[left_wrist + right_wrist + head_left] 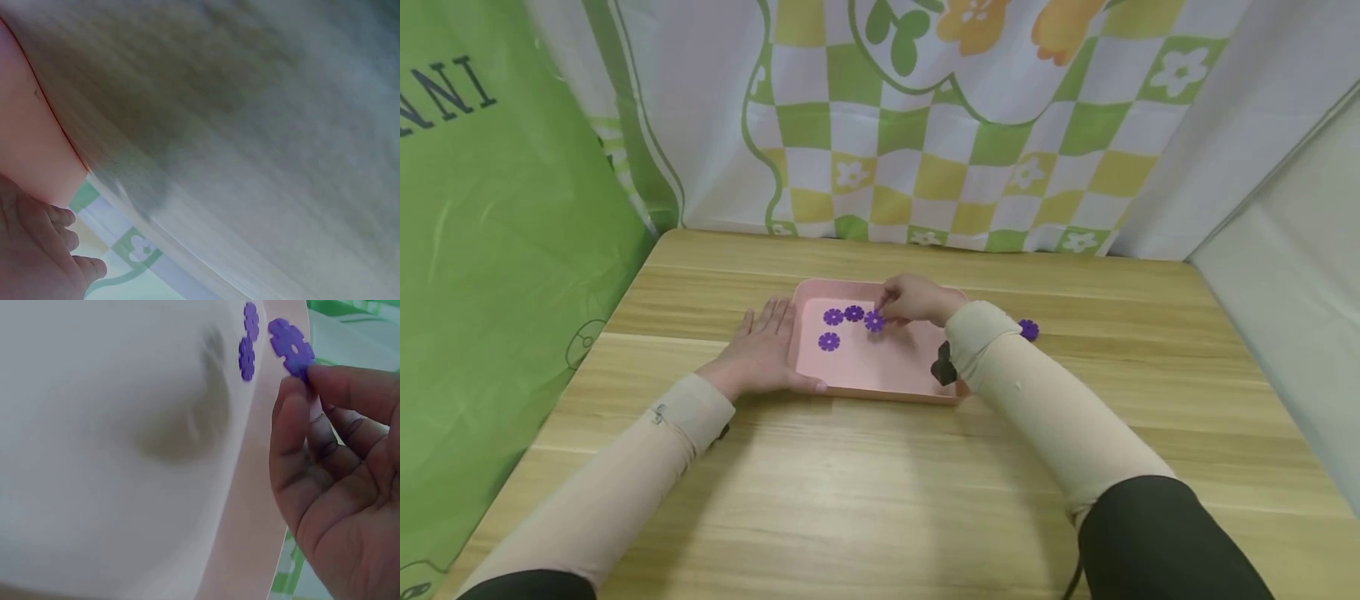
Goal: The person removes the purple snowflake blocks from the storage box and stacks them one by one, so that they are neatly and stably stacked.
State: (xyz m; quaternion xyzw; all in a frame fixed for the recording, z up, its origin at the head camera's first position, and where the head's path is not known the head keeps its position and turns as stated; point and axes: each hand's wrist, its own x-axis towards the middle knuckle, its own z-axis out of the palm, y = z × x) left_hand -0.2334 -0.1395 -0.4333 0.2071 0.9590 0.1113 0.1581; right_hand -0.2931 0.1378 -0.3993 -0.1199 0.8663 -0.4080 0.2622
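The two hands are apart, with a pink tray (880, 362) between them on the wooden table (842, 492). The right hand (916, 300) pinches a purple notched disc (292, 349) between thumb and fingertips over the tray; whether the disc touches the tray floor, I cannot tell. The left hand (762, 352) has its fingers extended along the tray's side wall, thumb at the near corner, gripping nothing. Three loose discs (829, 342) lie inside the tray between the hands, two of them in line with the held one and the third nearer the left thumb. Another purple piece (1028, 330) sits on the table, just right of the right wrist. Dark letters (443, 93) reading "NNI", cut by the view's edge, mark the green cloth (512, 217) left of the left hand. Ahead of both hands hangs a checked, flowered curtain (925, 133).
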